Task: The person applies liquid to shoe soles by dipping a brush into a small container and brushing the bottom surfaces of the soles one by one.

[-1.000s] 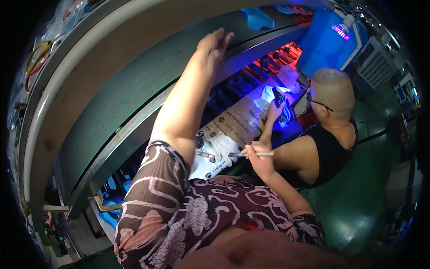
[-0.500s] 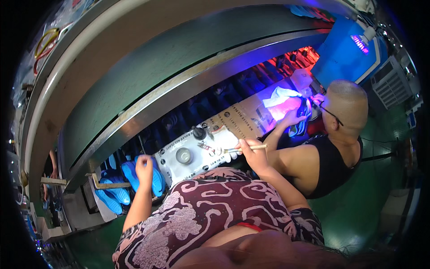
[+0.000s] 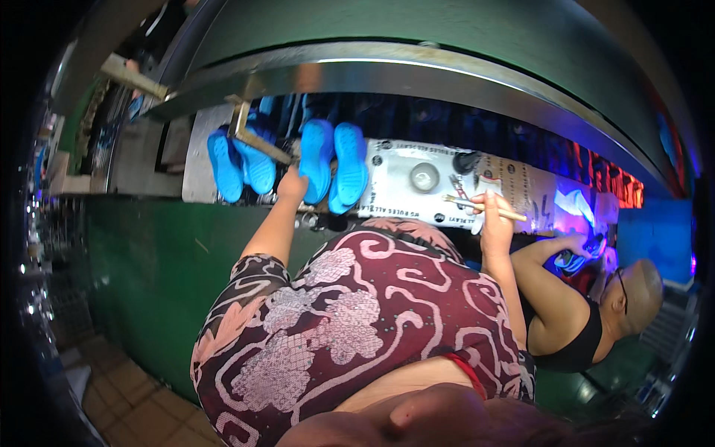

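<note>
A wooden-handled brush [image 3: 514, 215] lies across my right hand [image 3: 495, 216], whose fingers are closed round it. Its bristle end points left over the white printed sheet [image 3: 391, 197]. On that sheet stand a round bowl [image 3: 424, 177], a dark round pot [image 3: 466, 162] and a small red-and-silver tool, perhaps pliers. My left hand [image 3: 293, 185] is stretched out beside a blue clog-like shoe [image 3: 316, 160], close to the end of a wooden bar [image 3: 261, 141]. Its fingers are too small and blurred to tell whether they grip the shoe.
Another blue shoe [image 3: 348, 167] stands beside it, and a second pair [image 3: 226, 165] is further left. A metal rail [image 3: 357, 74] runs above the bench. At right a co-worker [image 3: 573, 313] handles something under violet light. Brown cardboard [image 3: 514, 186] covers the bench between us.
The view has turned to the left, bringing the blue shoes nearer the middle. My left hand has reached out to the shoes and bar. The brush is still in my right hand.
</note>
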`<state>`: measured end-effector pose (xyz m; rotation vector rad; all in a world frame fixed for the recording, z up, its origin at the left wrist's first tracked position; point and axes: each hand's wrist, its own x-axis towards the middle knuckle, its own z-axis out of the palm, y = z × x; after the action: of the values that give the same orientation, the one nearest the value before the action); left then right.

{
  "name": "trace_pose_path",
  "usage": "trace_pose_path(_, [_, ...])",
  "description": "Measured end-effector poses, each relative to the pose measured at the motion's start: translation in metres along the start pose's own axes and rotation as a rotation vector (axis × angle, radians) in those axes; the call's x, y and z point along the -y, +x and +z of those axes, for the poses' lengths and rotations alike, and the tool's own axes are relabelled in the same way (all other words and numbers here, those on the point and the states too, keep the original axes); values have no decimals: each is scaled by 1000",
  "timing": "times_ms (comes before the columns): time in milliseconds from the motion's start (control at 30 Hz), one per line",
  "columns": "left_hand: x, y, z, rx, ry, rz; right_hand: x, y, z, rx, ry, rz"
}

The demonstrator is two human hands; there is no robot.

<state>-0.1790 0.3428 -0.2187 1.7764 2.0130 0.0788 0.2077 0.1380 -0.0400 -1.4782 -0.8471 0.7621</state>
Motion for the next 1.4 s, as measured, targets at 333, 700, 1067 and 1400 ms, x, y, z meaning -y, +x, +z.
trace_pose_path(333, [-3, -61, -30, 755, -1428, -212, 7, 1, 2, 22, -27, 43])
trace_pose_path(700, [-110, -158, -65, 169, -1255, 369, 34, 16, 39, 253, 54, -22])
trace_pose_path(1067, [-158, -146, -77, 80, -1208, 536, 37, 32, 66, 400, -182, -466])
trace_pose_path(1400, [-167, -144, -70, 27, -1086, 593, 35, 35, 57, 359, -417, -687])
